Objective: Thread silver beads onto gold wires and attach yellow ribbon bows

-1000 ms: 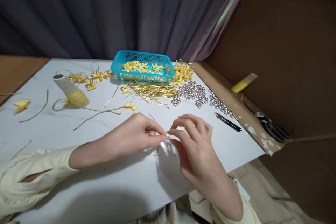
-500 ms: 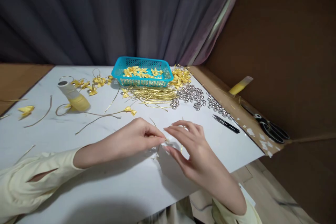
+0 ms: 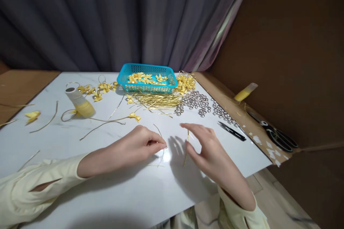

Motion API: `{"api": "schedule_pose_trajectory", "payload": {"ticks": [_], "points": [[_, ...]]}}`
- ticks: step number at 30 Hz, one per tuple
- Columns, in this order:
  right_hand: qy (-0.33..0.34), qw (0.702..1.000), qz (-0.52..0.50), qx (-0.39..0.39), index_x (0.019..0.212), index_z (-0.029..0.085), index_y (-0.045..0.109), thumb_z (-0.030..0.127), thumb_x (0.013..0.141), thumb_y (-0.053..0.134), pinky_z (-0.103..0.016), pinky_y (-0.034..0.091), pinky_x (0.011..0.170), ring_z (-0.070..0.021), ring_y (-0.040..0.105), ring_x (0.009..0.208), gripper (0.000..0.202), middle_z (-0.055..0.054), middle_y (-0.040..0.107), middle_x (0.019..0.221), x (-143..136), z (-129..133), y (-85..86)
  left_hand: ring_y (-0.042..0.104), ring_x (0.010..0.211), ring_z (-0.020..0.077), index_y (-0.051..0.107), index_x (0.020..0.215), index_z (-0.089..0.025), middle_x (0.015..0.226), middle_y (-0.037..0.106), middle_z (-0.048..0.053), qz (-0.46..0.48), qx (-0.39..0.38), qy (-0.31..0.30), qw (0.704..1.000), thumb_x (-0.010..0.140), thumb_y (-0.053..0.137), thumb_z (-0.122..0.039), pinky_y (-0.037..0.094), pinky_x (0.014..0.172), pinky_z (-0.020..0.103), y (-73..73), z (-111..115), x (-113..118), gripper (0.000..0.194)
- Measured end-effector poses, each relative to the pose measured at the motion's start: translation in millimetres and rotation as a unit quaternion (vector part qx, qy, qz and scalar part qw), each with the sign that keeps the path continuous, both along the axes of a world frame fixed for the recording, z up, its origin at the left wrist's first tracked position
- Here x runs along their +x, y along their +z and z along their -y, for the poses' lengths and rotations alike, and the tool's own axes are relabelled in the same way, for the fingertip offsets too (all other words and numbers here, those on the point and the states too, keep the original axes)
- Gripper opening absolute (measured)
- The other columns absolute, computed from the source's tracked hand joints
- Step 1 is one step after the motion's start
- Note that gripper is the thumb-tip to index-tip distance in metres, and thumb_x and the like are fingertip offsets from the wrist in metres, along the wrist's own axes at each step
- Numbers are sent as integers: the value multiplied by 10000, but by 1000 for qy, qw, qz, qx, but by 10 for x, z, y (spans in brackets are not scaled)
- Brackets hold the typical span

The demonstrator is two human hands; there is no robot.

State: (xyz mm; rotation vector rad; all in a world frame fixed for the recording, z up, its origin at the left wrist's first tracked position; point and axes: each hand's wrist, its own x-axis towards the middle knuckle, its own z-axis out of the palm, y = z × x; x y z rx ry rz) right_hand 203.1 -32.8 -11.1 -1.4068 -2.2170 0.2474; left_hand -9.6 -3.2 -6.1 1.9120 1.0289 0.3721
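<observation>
My left hand [image 3: 142,142] is pinched closed over the middle of the white table, around a thin cord [image 3: 158,131] whose ends stick out above and below the fingertips. To its right, my right hand [image 3: 205,145] is raised with thumb and fingers apart, holding nothing. A gold wire tie [image 3: 185,155] lies on the table by the right thumb. Beyond the hands are a yellow bow [image 3: 134,116] on a cord and a pile of gold wire ties [image 3: 158,101].
A blue basket [image 3: 147,88] of yellow bows stands at the back, with silver beads [image 3: 196,100] to its right. Black-handled snips [image 3: 233,132] lie at the right, scissors [image 3: 278,136] beyond the edge. A glue bottle [image 3: 80,103] leans at the left.
My right hand has drawn away to the right from my left hand, and its fingers are apart. My left hand stays pinched. The view has shifted slightly.
</observation>
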Motion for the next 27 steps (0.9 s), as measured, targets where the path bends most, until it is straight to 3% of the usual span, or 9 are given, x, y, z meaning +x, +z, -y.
{"api": "schedule_pose_trajectory", "payload": {"ticks": [2, 4, 6, 8, 14, 17, 20, 24, 27], "points": [[71, 996, -48, -31, 1250, 163, 488, 189, 833, 560, -385, 442, 873, -225, 575, 1079, 424, -106, 631, 1192, -63, 31, -7, 535, 595, 126, 729, 830, -142, 689, 674, 15, -2, -1, -12, 1000, 841, 488, -303, 352, 528, 193, 10, 4, -3, 291], [107, 989, -80, -56, 1176, 181, 544, 194, 827, 606, -350, 450, 843, -201, 602, 1012, 354, -79, 667, 1119, -150, 55, -27, 529, 582, 119, 724, 831, -138, 679, 668, 12, -10, 6, -27, 1000, 854, 474, -296, 345, 526, 191, 26, 15, -5, 296], [114, 987, -88, -67, 952, 181, 635, 124, 837, 584, -322, 442, 779, -168, 628, 845, 138, -38, 707, 903, -220, 57, -55, 530, 583, 115, 717, 837, -144, 677, 665, 9, -24, 25, -38, 999, 866, 461, -284, 345, 538, 188, 53, 28, -10, 294], [112, 988, -79, -76, 754, 175, 634, 47, 831, 553, -304, 417, 745, -136, 612, 723, 170, 0, 675, 727, -240, 41, -72, 536, 597, 114, 709, 841, -158, 688, 666, 6, -41, 48, -48, 997, 879, 449, -278, 349, 561, 187, 91, 35, -26, 290], [119, 988, -49, -83, 671, 175, 579, -22, 782, 533, -301, 389, 769, -136, 597, 742, 231, 5, 644, 704, -120, 26, -25, 537, 607, 112, 657, 837, -178, 675, 640, -15, -86, 56, -64, 993, 912, 421, -291, 351, 594, 195, 205, -1, -119, 272], [129, 990, -24, -56, 682, 171, 574, -36, 770, 459, -315, 371, 741, -149, 563, 720, 253, -18, 610, 700, -91, 69, 12, 585, 910, 189, 555, 1112, -198, 995, 666, 52, -65, 5, -90, 994, 895, 472, -408, 396, 708, 230, 212, -53, -92, 313], [133, 991, 3, 4, 678, 159, 552, -41, 740, 424, -320, 336, 711, -165, 523, 724, 245, -35, 582, 687, -83, 120, 33, 471, 1174, 241, 332, 1326, -183, 1323, 495, 144, -21, -75, -108, 991, 831, 543, -514, 413, 821, 270, 187, -116, 52, 631], [116, 990, 38, 73, 746, 157, 556, -75, 731, 415, -342, 280, 742, -186, 511, 806, 272, -22, 595, 678, -29, 169, 34, 580, 809, 170, 452, 1191, -160, 945, 638, 61, 11, -147, -173, 974, 876, 469, -466, 428, 684, 254, 137, -170, 295, 440], [85, 992, 49, 84, 785, 153, 562, -78, 744, 418, -350, 260, 762, -184, 517, 833, 275, -24, 603, 705, 40, 191, -2, 478, 586, 118, 543, 939, -163, 636, 528, -39, 5, -147, -183, 972, 891, 446, -355, 373, 564, 220, 72, -169, 397, 220]]}}
